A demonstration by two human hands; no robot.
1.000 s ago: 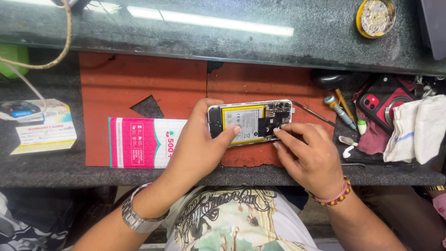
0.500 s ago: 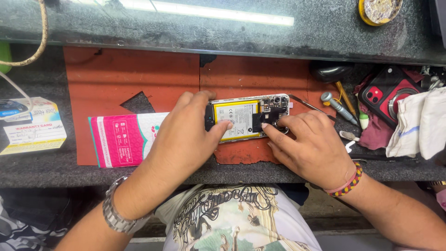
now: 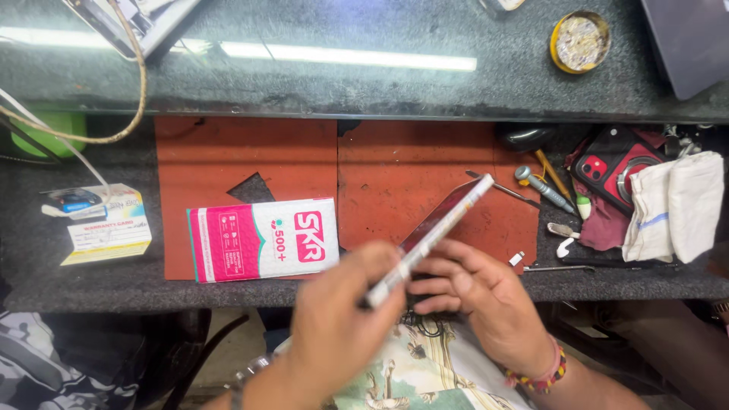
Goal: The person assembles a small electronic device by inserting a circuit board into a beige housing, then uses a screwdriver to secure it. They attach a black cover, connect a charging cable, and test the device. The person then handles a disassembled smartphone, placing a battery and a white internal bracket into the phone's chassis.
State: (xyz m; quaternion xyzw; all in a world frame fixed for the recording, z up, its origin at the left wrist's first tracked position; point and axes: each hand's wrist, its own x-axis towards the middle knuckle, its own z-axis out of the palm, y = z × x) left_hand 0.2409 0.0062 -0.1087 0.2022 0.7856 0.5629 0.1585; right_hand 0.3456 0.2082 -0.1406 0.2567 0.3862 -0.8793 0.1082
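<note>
Red mat (image 3: pixel 250 152) now bare; both hands (image 3: pixel 425 304) clamp phone (image 3: pixel 433 235), lifted edge-on, earlier flat.

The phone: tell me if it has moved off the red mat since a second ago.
Yes. The phone lay flat on the red mat; now both hands lift it edge-on, tilted, nearer the mat's front edge.

Left hand (image 3: pixel 342 319): raised off the bench, blurred, back toward the camera, fingers curled shut around the lower end of a thin edge-on phone (image 3: pixel 429 237).
Left wrist: metal watch band at the bottom edge.
Right hand (image 3: pixel 478 296): just beside the left, fingers bent, fingertips at the phone's underside.
Right wrist: beaded bracelet; forearm runs off lower right.
</note>
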